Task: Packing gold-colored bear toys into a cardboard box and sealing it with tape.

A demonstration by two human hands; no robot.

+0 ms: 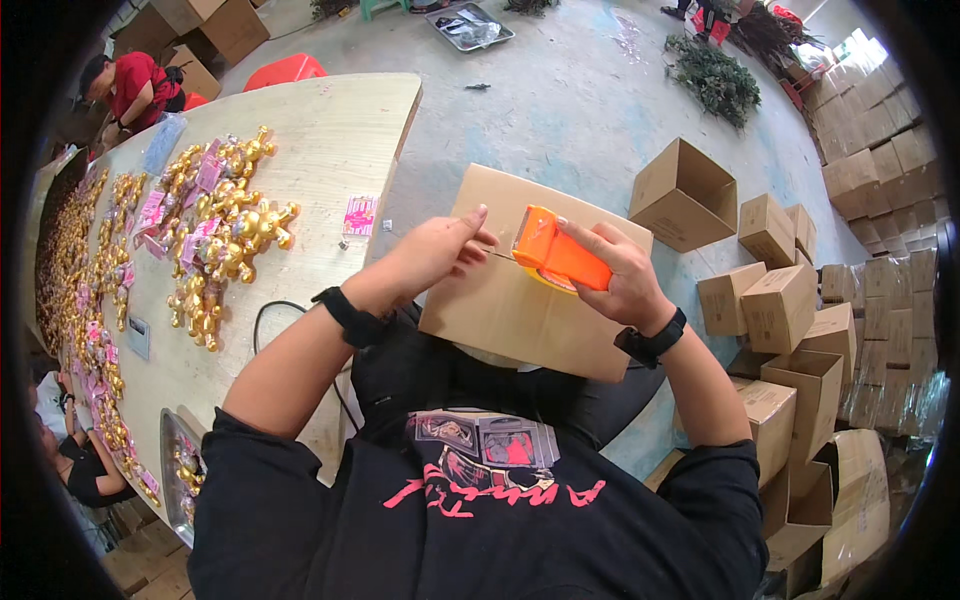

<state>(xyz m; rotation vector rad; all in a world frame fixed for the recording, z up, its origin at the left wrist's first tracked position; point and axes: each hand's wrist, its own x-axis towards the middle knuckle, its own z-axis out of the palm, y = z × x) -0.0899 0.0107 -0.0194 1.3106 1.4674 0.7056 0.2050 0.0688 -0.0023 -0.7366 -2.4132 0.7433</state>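
A closed cardboard box (520,320) rests in front of me on my lap, tilted, its seam running across the top. My right hand (625,275) is wrapped round an orange tape dispenser (565,255), which sits on top of the box near the seam. Part of a yellow-edged tape roll (552,282) shows beneath the dispenser. Over the left side of the box is my left hand (445,255), thumb and loosely bent fingers apart, close to the seam and left of the dispenser. Nothing can be made out in it.
A table (340,130) at left carries heaps of gold figurines (230,235) with pink cards. An open box (685,195) and several other cartons (780,305) stand at right. One person (140,85) in red works beyond the table; another person's arms (90,450) show at lower left.
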